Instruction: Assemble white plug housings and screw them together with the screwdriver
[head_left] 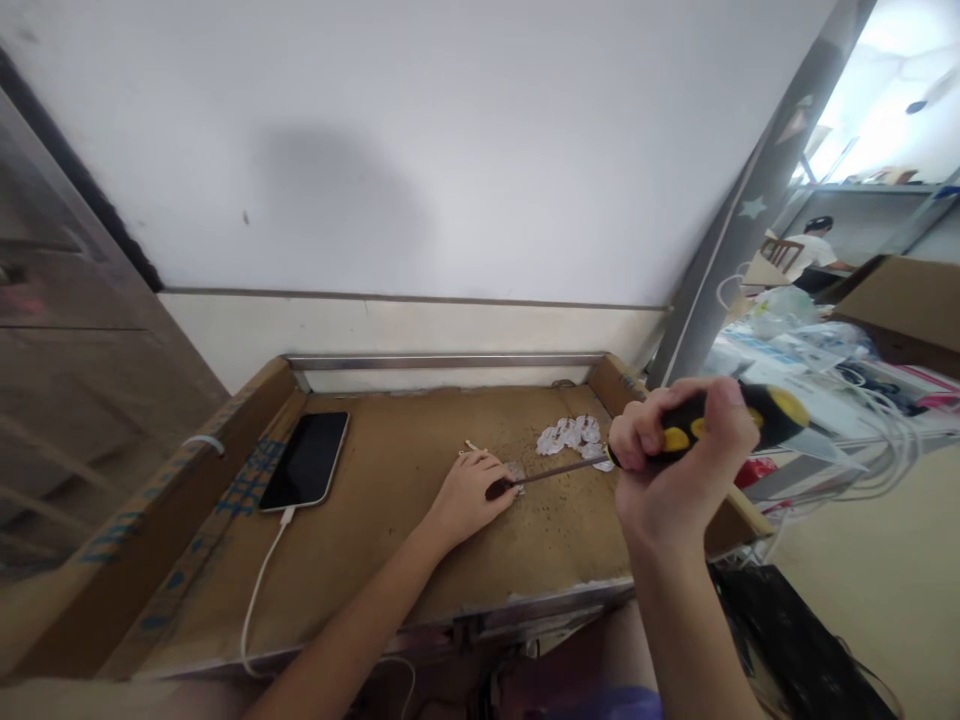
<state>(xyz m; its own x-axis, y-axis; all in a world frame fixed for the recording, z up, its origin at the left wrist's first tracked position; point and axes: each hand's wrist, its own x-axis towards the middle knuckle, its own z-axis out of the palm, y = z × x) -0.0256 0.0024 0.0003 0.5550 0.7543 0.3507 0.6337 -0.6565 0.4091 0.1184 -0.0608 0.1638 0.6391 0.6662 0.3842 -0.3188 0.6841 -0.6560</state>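
My right hand (682,450) is wrapped round the black and yellow handle of a screwdriver (562,470), raised over the right side of the cardboard-covered bench. Its long thin shaft slopes down to the left, and the end reaches my left fingertips. My left hand (474,492) rests low on the bench, fingers and thumb closed on a small clear plastic piece (517,472), mostly covered by the fingers. Several similar clear plastic pieces (571,434) lie in a loose group just beyond the shaft. A small pale part (471,445) sits by my left knuckles.
A phone (306,462) with a white charging cable (262,580) lies on the left of the cardboard surface (390,450). Raised cardboard sides (247,400) edge the bench. Dark specks are scattered near the pieces. Boxes, bags and cables crowd a table at right; another person (814,250) sits beyond.
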